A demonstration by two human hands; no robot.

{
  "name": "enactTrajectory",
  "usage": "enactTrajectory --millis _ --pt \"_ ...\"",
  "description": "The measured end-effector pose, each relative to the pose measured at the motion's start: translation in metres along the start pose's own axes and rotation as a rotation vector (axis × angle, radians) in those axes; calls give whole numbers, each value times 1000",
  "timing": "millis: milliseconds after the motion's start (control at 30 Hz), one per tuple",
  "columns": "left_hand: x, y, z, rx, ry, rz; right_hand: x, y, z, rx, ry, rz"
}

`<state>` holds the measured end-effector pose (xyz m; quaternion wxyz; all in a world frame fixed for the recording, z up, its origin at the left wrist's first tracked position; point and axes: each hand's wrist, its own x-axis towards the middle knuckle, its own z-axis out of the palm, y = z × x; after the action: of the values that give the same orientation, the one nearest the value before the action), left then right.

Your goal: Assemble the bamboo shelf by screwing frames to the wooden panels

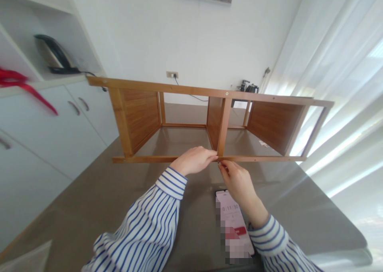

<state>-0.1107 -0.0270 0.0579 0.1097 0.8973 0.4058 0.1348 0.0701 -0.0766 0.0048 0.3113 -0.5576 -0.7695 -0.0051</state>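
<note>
A wooden shelf rack [140, 116] lies on its side on a grey-brown table [89, 200]. My left hand [194, 160] rests on the rack's near rail, fingers curled against the joint with the middle upright [224, 128]. My right hand [236, 180] is just right of it, fingertips pinched at the same joint on something too small to make out. Both sleeves are blue-and-white striped.
A phone [231, 220] showing a timer lies on the table under my right wrist. White cabinets [44, 144] with a kettle [52, 54] stand at left. Sheer curtains [344, 84] hang at right. A wall socket [172, 74] and a small dark appliance [248, 87] are behind.
</note>
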Motion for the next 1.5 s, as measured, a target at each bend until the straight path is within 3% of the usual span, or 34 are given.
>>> enactTrajectory --millis 367,1067,1333,1500 --pt "0 1 -2 19 -2 22 9 -11 -2 -61 6 -7" --pt "0 -1 1 11 5 5 4 -6 1 -90 18 -35" --pt "-1 1 0 26 0 -18 -11 14 -8 -10 3 14" --pt "-1 1 0 40 -1 -12 -39 47 -28 -161 -201 156"
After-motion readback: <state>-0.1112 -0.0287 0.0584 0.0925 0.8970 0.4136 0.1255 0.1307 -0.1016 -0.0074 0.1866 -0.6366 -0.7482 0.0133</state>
